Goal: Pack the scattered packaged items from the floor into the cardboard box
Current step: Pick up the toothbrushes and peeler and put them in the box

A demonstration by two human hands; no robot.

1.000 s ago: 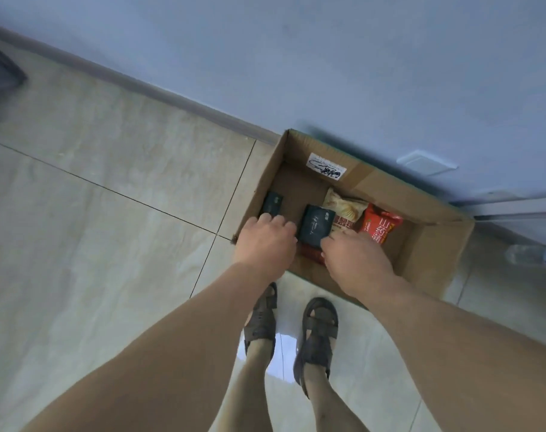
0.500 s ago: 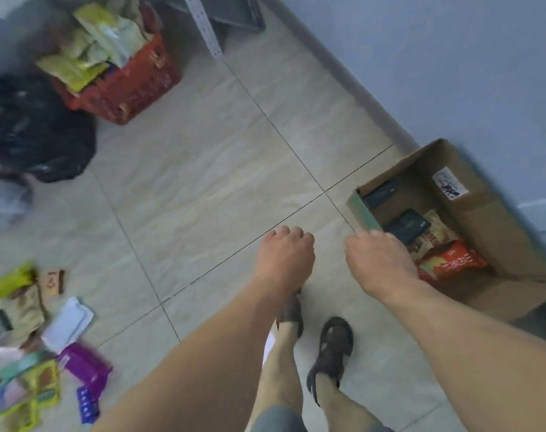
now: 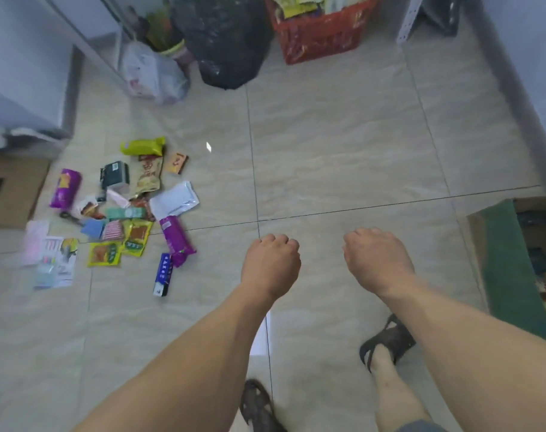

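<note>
- Left hand (image 3: 270, 265): held over bare tile, fingers loosely curled under, nothing held.
- Right hand (image 3: 378, 262): same pose, nothing held.
- Cardboard box (image 3: 511, 269): at the right edge, largely cut off; green flap's long axis runs near to far; contents blurred.
- Packaged items (image 3: 125, 213): scattered on the floor at left, well apart from the box; purple packet (image 3: 176, 240) and blue carton (image 3: 164, 274) lie lengthwise, near to far; leftmost items are blurred.

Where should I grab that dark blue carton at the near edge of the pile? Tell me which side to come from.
Pinch the dark blue carton across its narrow width, around the middle. It lies flat on the floor, long axis running near to far, and its near end and right side look clear. Come from above with the left hand, which looks nearer and holds nothing.
</note>
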